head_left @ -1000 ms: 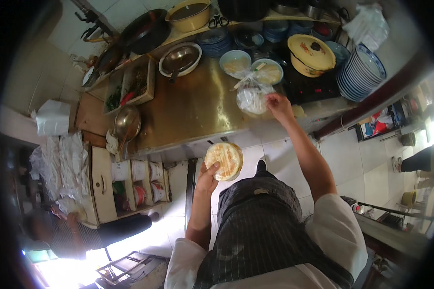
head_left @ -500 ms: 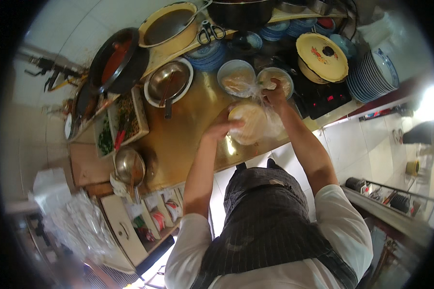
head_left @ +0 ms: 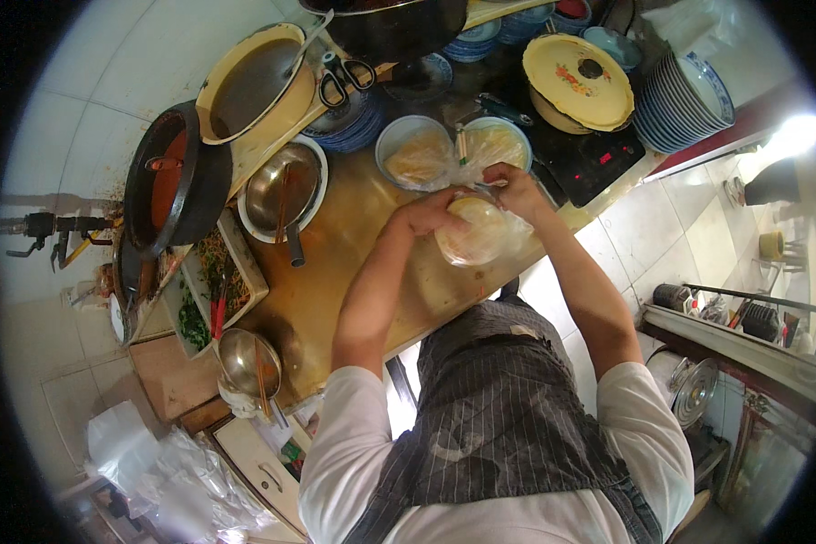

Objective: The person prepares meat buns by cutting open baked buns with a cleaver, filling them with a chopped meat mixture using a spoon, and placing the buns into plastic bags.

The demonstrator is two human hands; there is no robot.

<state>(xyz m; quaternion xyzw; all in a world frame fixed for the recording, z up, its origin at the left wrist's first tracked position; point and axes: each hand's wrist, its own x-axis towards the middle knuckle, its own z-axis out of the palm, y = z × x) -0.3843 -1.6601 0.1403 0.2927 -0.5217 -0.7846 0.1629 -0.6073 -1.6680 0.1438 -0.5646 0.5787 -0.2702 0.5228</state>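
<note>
In the head view, my left hand (head_left: 426,214) grips the left side of a clear plastic bag (head_left: 515,234) holding round, flat, pale yellow food (head_left: 471,231). Its thumb lies over the top of the round. My right hand (head_left: 519,192) pinches the bag's gathered upper right part, its fingers bent together. The bag hangs above the near edge of the worktop. Just beyond my hands stand two pale bowls, a left bowl (head_left: 383,145) and a right bowl (head_left: 526,150), each with yellowish food in thin clear plastic.
A yellow lidded pot (head_left: 562,77) stands by a black induction cooker (head_left: 598,168), with stacked bowls (head_left: 675,100) to its right. A metal pan (head_left: 267,195), yellow basin (head_left: 204,95), dark pot (head_left: 190,181) and scissors (head_left: 334,77) are at left. The worktop (head_left: 363,281) ends before my apron.
My right hand has drawn back from the right bowl and come closer to my left hand. The bag has turned slightly between them. The view has shifted a little.
</note>
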